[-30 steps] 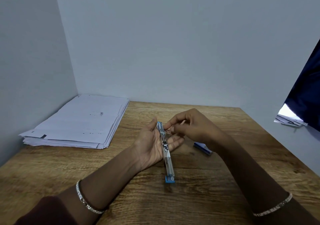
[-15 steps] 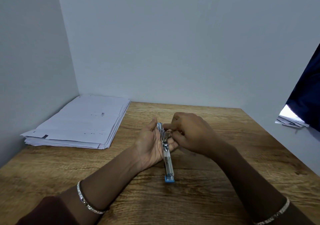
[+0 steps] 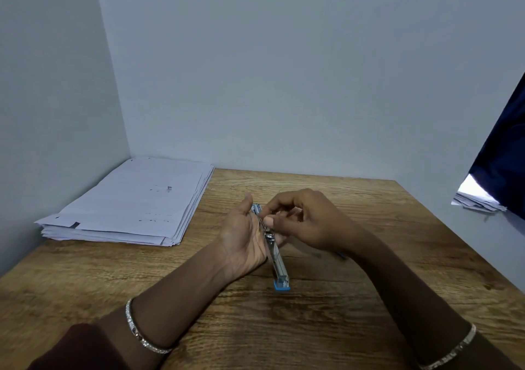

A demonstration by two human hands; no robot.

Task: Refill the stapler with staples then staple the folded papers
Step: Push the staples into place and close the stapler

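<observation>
Between the two hands on the head view, the opened stapler (image 3: 274, 248) lay cradled in the half-open left hand (image 3: 244, 239) while the right hand (image 3: 308, 221) pinched at its magazine, so refilling seemed unfinished and the papers (image 3: 133, 202), far left of both hands, unstapled.

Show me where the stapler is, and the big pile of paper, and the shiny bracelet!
stapler (image 3: 277, 258): head view, on its opened metal staple channel.
pile of paper (image 3: 136, 199): head view, on the top sheet's middle.
bracelet (image 3: 136, 333): head view, on the silver band around the left wrist.
</observation>
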